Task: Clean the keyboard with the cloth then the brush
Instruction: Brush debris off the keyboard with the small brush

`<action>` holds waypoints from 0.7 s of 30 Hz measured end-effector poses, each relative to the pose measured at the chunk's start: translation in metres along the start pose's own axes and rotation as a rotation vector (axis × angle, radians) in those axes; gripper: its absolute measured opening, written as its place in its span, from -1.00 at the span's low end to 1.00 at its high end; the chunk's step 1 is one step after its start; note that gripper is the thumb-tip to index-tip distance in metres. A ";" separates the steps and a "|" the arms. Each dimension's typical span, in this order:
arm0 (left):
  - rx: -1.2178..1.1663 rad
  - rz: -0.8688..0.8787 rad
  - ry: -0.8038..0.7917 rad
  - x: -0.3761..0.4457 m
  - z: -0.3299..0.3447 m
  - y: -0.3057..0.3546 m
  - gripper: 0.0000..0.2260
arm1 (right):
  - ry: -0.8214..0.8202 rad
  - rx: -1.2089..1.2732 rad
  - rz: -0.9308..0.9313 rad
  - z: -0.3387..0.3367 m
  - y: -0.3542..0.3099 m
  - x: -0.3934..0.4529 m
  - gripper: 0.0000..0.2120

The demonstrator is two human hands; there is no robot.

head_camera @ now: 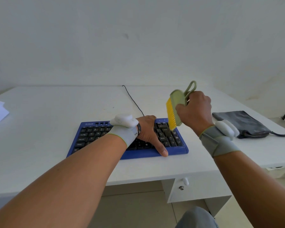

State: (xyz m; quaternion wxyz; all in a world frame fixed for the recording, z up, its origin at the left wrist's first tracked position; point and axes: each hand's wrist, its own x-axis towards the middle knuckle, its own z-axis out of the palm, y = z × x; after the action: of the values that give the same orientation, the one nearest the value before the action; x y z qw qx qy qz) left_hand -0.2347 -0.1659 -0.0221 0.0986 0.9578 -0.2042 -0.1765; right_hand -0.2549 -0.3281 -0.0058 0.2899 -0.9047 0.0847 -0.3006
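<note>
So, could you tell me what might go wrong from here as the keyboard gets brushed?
The left hand lies over the middle keys of the keyboard, so the brush in the right hand may miss them. Only the lowest bristles seem to meet the right-hand keys, so cleaning could be patchy. Dust flicked rightward might land on the grey cloth.

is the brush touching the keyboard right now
Touching. In the head view the yellow bristle tips of the brush meet the keys at the right end of the keyboard, with no gap visible.

1 head-worn wide-angle view looks forward and down, close over the desk (39, 162), toward the wall (138, 38).
</note>
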 end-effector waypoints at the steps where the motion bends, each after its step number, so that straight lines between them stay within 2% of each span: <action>1: 0.002 0.003 -0.001 0.000 0.000 0.000 0.19 | -0.004 0.010 0.004 -0.005 -0.001 0.000 -0.81; 5: -0.005 -0.002 -0.004 0.001 0.000 0.000 0.16 | -0.207 -0.084 0.045 -0.016 -0.009 -0.002 -0.83; 7: 0.000 -0.007 -0.004 0.003 -0.001 0.000 0.17 | -0.245 -0.143 0.045 -0.008 -0.012 0.001 -0.82; 12: 0.006 0.003 0.011 0.001 -0.002 0.000 0.18 | -0.185 -0.115 0.090 0.028 -0.018 0.016 -0.77; 18: 0.008 0.011 0.008 -0.002 -0.002 0.001 0.17 | 0.024 -0.009 -0.075 0.014 -0.014 0.021 -0.90; 19: 0.006 0.012 0.007 -0.002 -0.002 0.000 0.17 | 0.031 -0.004 -0.076 0.004 -0.016 0.022 -0.87; 21: 0.015 0.016 0.006 -0.001 -0.002 0.001 0.18 | -0.054 0.029 -0.019 -0.011 -0.019 0.023 -0.80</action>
State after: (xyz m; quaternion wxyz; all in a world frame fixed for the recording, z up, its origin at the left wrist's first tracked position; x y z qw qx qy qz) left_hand -0.2352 -0.1659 -0.0201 0.0937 0.9573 -0.2130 -0.1715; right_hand -0.2435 -0.3254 0.0241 0.3022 -0.9090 0.0638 -0.2799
